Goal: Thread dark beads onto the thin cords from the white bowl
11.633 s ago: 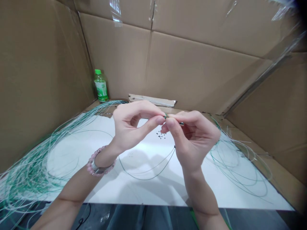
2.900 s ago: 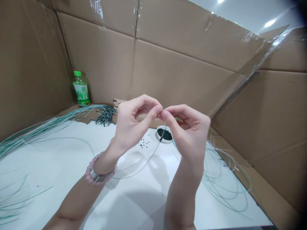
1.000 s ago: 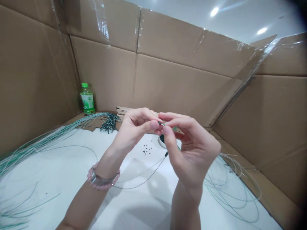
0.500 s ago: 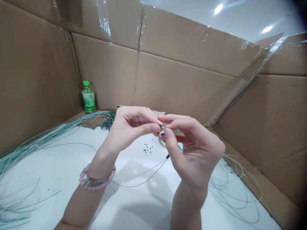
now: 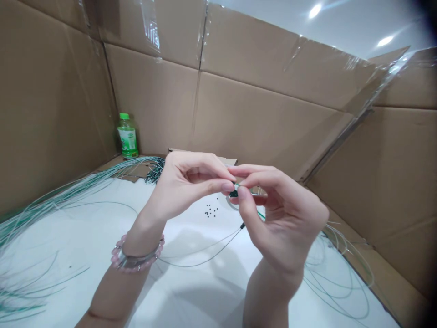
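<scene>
Both of my hands are raised over the white table (image 5: 102, 237), fingertips meeting. My left hand (image 5: 184, 184) pinches thumb against forefinger on what looks like a small dark bead, too small to be sure. My right hand (image 5: 280, 214) pinches the end of a thin green cord (image 5: 205, 255), which hangs down in a loop to the table. A dark bead (image 5: 242, 225) sits on the cord just below my right thumb. Several loose dark beads (image 5: 211, 211) lie on the table behind my hands. A pink bead bracelet (image 5: 134, 259) circles my left wrist.
A big bundle of green cords (image 5: 51, 205) fans across the left of the table. Looped cords (image 5: 341, 269) lie on the right. A green-capped bottle (image 5: 127, 136) stands in the far left corner. Cardboard walls (image 5: 266, 114) enclose the table on three sides.
My hands have stayed pinched together and shifted slightly right and down. The small white dish of beads seen earlier is now hidden behind my fingers.
</scene>
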The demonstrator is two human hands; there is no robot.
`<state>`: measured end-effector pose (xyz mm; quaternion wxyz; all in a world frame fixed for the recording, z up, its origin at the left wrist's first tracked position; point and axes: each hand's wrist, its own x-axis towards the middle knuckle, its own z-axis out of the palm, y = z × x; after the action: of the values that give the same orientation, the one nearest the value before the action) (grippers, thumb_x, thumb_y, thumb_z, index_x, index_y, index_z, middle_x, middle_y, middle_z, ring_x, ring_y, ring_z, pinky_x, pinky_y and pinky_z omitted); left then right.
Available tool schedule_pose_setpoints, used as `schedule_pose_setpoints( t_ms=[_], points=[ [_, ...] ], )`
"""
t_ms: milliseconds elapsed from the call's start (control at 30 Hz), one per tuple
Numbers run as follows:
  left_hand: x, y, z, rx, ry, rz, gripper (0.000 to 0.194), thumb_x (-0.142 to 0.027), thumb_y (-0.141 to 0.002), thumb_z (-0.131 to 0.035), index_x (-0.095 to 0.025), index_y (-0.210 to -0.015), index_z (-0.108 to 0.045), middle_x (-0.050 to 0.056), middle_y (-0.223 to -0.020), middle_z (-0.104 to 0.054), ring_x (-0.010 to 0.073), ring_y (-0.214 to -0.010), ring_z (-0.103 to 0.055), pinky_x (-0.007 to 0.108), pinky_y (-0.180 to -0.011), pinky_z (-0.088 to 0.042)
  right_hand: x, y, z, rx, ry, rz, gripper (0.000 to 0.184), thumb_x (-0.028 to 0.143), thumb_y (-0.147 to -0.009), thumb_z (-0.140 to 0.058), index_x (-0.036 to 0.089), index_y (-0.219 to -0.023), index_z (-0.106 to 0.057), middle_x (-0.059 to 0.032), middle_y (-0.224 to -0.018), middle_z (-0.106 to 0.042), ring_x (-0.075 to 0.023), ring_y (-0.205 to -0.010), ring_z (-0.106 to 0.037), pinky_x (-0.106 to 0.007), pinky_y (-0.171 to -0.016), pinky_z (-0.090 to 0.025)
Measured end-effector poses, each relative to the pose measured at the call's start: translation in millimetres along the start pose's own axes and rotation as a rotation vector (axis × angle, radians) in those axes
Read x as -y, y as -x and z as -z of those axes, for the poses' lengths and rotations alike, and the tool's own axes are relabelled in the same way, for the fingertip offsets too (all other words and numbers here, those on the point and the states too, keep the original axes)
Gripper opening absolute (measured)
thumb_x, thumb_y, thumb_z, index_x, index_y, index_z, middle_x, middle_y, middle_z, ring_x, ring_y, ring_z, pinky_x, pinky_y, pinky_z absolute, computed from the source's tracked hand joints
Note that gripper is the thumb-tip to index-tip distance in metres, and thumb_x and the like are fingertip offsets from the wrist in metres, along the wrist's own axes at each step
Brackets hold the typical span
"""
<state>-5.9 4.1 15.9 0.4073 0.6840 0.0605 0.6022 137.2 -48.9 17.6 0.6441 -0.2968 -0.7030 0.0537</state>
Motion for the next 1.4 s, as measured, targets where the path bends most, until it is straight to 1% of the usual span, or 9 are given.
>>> schedule_pose_setpoints(
  t_ms=[200, 433, 567, 700, 800, 1000, 1100, 1233, 1400],
  points=[
    [1, 1, 0.0, 0.005, -0.062, -0.013, 0.017, -0.009, -0.074, -0.074, -0.025, -0.079, -0.076, -0.001, -0.071, -0.071, 0.0093, -0.062, -0.066, 0.014, -0.054, -0.053, -1, 0, 2, 0.021, 0.066, 0.014, 0.023, -0.001, -0.071, -0.064, 0.021, -0.079, -0.062, 0.0002, -0.091, -0.072, -0.0139, -0.079, -0.068, -0.019, -0.051, -0.059],
    [-10, 9, 5.3, 0.008, -0.454, -0.160, 0.020, -0.009, -0.075, -0.073, -0.027, -0.084, -0.074, -0.001, -0.075, -0.072, 0.0121, -0.066, -0.064, 0.020, -0.057, -0.051, 1, -1, 6, 0.111, 0.099, 0.008, 0.020, 0.002, -0.076, -0.061, 0.021, -0.082, -0.063, 0.0005, -0.086, -0.071, -0.0125, -0.080, -0.068, -0.018, -0.055, -0.061],
    [-16, 10, 7.6, 0.054, -0.516, -0.193, 0.018, -0.008, -0.074, -0.073, -0.025, -0.082, -0.074, -0.002, -0.072, -0.071, 0.0101, -0.062, -0.062, 0.018, -0.058, -0.050, 0, -2, 7, 0.128, 0.080, 0.017, 0.015, 0.006, -0.080, -0.063, 0.021, -0.081, -0.065, 0.0028, -0.082, -0.072, -0.0097, -0.074, -0.068, -0.016, -0.054, -0.059],
    [-15, 8, 5.9, 0.013, -0.458, -0.178, 0.020, -0.007, -0.076, -0.072, -0.025, -0.085, -0.074, -0.003, -0.077, -0.072, 0.0092, -0.065, -0.063, 0.017, -0.058, -0.050, -3, -2, 5, 0.041, 0.045, -0.039, 0.014, 0.009, -0.079, -0.068, 0.023, -0.079, -0.068, 0.0058, -0.071, -0.071, -0.0084, -0.061, -0.065, -0.019, -0.056, -0.059],
    [-14, 8, 3.1, -0.016, -0.407, -0.121, 0.015, -0.012, -0.079, -0.070, -0.025, -0.084, -0.074, -0.002, -0.078, -0.072, 0.0101, -0.066, -0.065, 0.017, -0.058, -0.052, -5, -2, 2, -0.019, -0.051, -0.084, 0.014, 0.010, -0.078, -0.069, 0.024, -0.080, -0.070, 0.0057, -0.070, -0.072, -0.0102, -0.060, -0.068, -0.021, -0.055, -0.059],
    [-16, 11, -6.8, -0.127, -0.332, -0.052, 0.009, -0.015, -0.083, -0.067, -0.022, -0.080, -0.073, -0.002, -0.073, -0.071, 0.0078, -0.061, -0.066, 0.013, -0.055, -0.054, -8, -3, -8, -0.090, -0.179, -0.054, 0.017, 0.008, -0.077, -0.071, 0.025, -0.080, -0.072, 0.0061, -0.070, -0.072, -0.0088, -0.059, -0.069, -0.017, -0.053, -0.060],
    [-16, 12, -11.3, -0.183, -0.385, -0.090, 0.009, -0.015, -0.083, -0.066, -0.021, -0.083, -0.072, -0.003, -0.073, -0.071, 0.0083, -0.063, -0.068, 0.014, -0.058, -0.056, -9, -3, -12, -0.138, -0.169, -0.025, 0.016, 0.007, -0.077, -0.070, 0.023, -0.080, -0.072, 0.0052, -0.072, -0.072, -0.0091, -0.060, -0.069, -0.018, -0.054, -0.060],
    [-14, 12, -13.7, -0.234, -0.490, -0.207, 0.010, -0.012, -0.082, -0.067, -0.021, -0.082, -0.071, -0.003, -0.074, -0.071, 0.0078, -0.063, -0.067, 0.014, -0.059, -0.058, -6, -2, -13, -0.186, -0.135, -0.012, 0.013, 0.009, -0.079, -0.069, 0.021, -0.081, -0.071, 0.0048, -0.072, -0.071, -0.0093, -0.062, -0.069, -0.018, -0.054, -0.060],
    [-12, 11, -13.1, -0.237, -0.548, -0.234, 0.009, -0.012, -0.080, -0.069, -0.021, -0.081, -0.070, -0.004, -0.075, -0.071, 0.0059, -0.063, -0.066, 0.012, -0.057, -0.058, -2, -1, -7, -0.209, -0.013, -0.031, 0.018, 0.004, -0.076, -0.067, 0.022, -0.080, -0.069, 0.0049, -0.069, -0.068, -0.0111, -0.062, -0.068, -0.022, -0.054, -0.059]
  ],
)
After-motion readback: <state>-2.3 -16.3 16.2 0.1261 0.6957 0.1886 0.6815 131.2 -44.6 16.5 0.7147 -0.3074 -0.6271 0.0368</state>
